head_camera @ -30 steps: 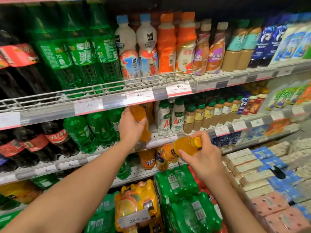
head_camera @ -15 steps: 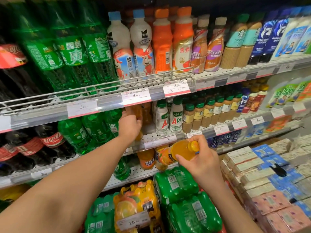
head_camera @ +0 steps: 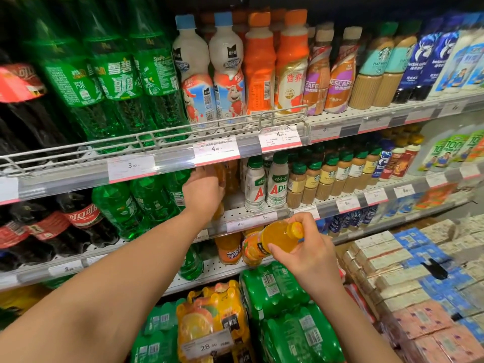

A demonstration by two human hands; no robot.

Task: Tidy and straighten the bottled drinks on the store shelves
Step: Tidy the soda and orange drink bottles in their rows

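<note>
Orange drink bottle (head_camera: pixel 272 241): small, yellow cap, tilted with cap toward upper right; lower centre of frame, in front of the shelving, off any shelf; gripped by the right hand (head_camera: pixel 307 254), fingers curled around neck and shoulder

Left hand (head_camera: pixel 203 191): centre of frame, reached under the 4.00 price tag (head_camera: pixel 216 150) into the middle shelf (head_camera: pixel 251 218); fingers wrapped on a second orange bottle (head_camera: pixel 222 179) standing there, mostly hidden by the hand

Middle shelf, right of that hand: two white AD milk drink bottles (head_camera: pixel 264 183) with green caps, upright; then a row of tan coffee bottles (head_camera: pixel 324 179). Left of it: green Sprite bottles (head_camera: pixel 141 200), then Coca-Cola bottles (head_camera: pixel 78 218)

Upper shelf, left to right: large cola and Sprite bottles (head_camera: pixel 115 74), two white milk drinks with blue caps (head_camera: pixel 209 72), two orange-capped bottles (head_camera: pixel 275 64), Nescafe bottles (head_camera: pixel 330 74), Starbucks bottles (head_camera: pixel 377 66), behind a wire rail (head_camera: pixel 157 138)

Lower shelf, centre: orange soda bottles (head_camera: pixel 229 248), one green bottle (head_camera: pixel 191 263)

Bottom of frame: shrink-wrapped multipacks, orange (head_camera: pixel 212 315) and green (head_camera: pixel 275 286); stacked carton cases (head_camera: pixel 419 271) at lower right
</note>
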